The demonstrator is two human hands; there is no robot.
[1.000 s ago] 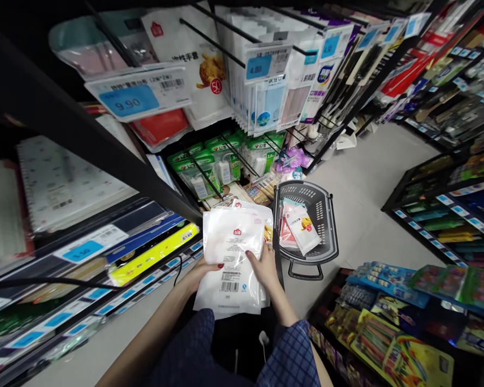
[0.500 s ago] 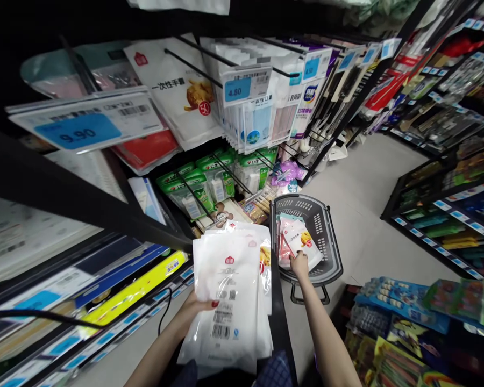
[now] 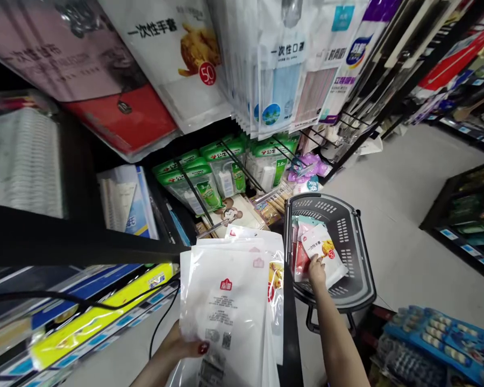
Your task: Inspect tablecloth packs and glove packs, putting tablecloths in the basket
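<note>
My left hand [image 3: 179, 344] grips a stack of white packs of disposable gloves [image 3: 229, 301]. The thumb lies across the front pack, whose printed back faces me. Over the dark-grey shopping basket [image 3: 361, 258], my right hand [image 3: 317, 269] reaches in from the near side. Its fingers are closed on the lower left part of one pack of disposable gloves [image 3: 328, 257], which has a chicken picture and a red round mark. Under that pack lie a red-and-pink packet [image 3: 301, 258] and a pale green one [image 3: 306, 221].
Packs of disposable gloves [image 3: 185, 64] and masks [image 3: 282, 80] hang above. Green-topped packets [image 3: 193, 183] hang lower on metal hooks. A black shelf edge [image 3: 72, 236] crosses at left, with a dark cable [image 3: 105, 303] below it. Blue snack packs [image 3: 447, 344] stand at lower right.
The view has moved closer to the shelf, so the hanging packs look larger and the basket sits further right. Both hands keep their hold on the glove packs.
</note>
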